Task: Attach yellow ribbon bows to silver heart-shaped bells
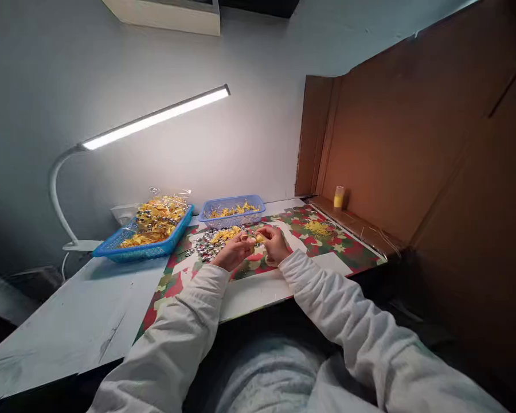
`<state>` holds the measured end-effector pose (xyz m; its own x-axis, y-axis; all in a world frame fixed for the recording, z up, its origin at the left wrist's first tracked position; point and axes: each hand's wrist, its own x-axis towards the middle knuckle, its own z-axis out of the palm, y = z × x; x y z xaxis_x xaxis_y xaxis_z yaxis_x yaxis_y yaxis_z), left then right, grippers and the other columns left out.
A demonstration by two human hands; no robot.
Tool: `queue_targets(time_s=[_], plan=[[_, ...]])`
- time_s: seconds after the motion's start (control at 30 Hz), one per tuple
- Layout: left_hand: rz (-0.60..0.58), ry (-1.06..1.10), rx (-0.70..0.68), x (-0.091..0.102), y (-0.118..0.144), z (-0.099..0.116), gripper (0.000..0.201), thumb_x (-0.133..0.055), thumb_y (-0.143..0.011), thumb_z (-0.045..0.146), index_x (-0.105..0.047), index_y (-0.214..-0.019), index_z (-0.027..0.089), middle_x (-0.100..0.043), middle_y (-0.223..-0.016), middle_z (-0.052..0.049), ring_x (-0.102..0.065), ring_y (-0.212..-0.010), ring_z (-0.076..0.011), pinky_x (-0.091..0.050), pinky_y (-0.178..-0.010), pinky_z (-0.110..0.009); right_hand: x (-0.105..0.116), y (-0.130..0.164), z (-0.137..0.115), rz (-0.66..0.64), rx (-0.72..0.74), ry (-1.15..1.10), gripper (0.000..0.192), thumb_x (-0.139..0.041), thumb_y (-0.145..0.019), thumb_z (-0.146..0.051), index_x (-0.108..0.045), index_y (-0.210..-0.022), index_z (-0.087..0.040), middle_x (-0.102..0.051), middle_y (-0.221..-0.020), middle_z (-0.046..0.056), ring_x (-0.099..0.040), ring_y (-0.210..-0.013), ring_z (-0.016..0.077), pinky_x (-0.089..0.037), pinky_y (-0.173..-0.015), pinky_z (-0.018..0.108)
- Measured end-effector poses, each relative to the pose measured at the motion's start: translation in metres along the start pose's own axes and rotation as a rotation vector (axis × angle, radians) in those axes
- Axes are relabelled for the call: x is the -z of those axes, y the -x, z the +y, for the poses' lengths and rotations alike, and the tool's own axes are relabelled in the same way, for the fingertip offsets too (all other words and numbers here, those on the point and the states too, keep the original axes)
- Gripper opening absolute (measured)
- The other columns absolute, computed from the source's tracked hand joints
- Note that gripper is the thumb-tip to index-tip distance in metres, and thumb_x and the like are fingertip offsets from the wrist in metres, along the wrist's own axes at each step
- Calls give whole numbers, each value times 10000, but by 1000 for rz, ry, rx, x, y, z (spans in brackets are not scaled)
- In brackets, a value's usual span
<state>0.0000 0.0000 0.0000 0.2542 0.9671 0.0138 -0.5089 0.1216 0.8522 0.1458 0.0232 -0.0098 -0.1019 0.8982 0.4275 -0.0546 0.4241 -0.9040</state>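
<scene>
My left hand (234, 251) and my right hand (275, 244) meet over the patterned mat, fingertips pinched close together. Between them is a small yellow piece (259, 238), gripped by the right fingers; its exact kind is too small to make out. The left fingers are closed at its near side, and what they pinch is hidden. Just beyond the left hand lies a heap of shiny silver bead-like pieces (204, 248), with a pile of yellow petal-like pieces (227, 234) beside it.
A blue basket (133, 252) heaped with yellow and silver pieces stands left, under a lit lamp (155, 119). Behind the hands is a lilac basket (232, 219) with yellow pieces. Yellow strands (318, 228) lie right, near a yellow spool (338, 198). A cardboard wall (413, 132) borders the right.
</scene>
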Motion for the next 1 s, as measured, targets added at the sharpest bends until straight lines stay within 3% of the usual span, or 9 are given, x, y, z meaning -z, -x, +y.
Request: queue_targets(time_s=[0.23,0.4,0.5,0.7,0.83,1.0], plan=[[44,45,-55,1,-4,5,417,-777,-514,61,-405,-655,189,-512,-574,77,-480,-510,-42,-422,-532,-176,1,4,3,85,42,86,253,-586,-772,-396,-664,-795,-156,-656,-674,42,-625,-628,171,-515,-561,280],[131,45,-150,0,-4,7,436,-775,-523,75,-381,-660,202,-499,-555,89,-474,-497,-51,-383,-488,-172,4,-5,4,92,61,-120,255,-637,-736,-441,-604,-762,-189,-691,-721,44,-665,-703,180,-543,-687,310],[200,37,-157,0,-4,9,458,-778,-510,74,-367,-660,208,-490,-538,95,-471,-487,-52,-364,-469,-169,9,-7,1,2,110,-209,271,-648,-757,-473,-596,-797,-210,-700,-731,26,-675,-734,172,-544,-747,321],[256,-12,-167,-1,-5,8,485,-792,-475,108,-354,-654,211,-503,-527,95,-477,-485,-52,-359,-469,-169,11,-1,-1,-83,238,73,226,-644,-780,-409,-678,-821,-189,-701,-742,42,-670,-692,178,-538,-684,315],[274,-24,-183,0,-5,7,500,-804,-449,128,-354,-652,212,-503,-520,101,-472,-487,-50,-360,-480,-170,8,1,1,-118,164,74,210,-634,-778,-345,-651,-912,-184,-711,-737,34,-695,-731,180,-548,-712,313],[265,-43,-197,1,-7,6,493,-810,-455,153,-360,-647,210,-518,-531,92,-488,-512,-58,-362,-502,-175,6,1,0,-81,73,7,226,-700,-700,-392,-626,-705,-179,-703,-722,42,-677,-693,178,-556,-660,299]])
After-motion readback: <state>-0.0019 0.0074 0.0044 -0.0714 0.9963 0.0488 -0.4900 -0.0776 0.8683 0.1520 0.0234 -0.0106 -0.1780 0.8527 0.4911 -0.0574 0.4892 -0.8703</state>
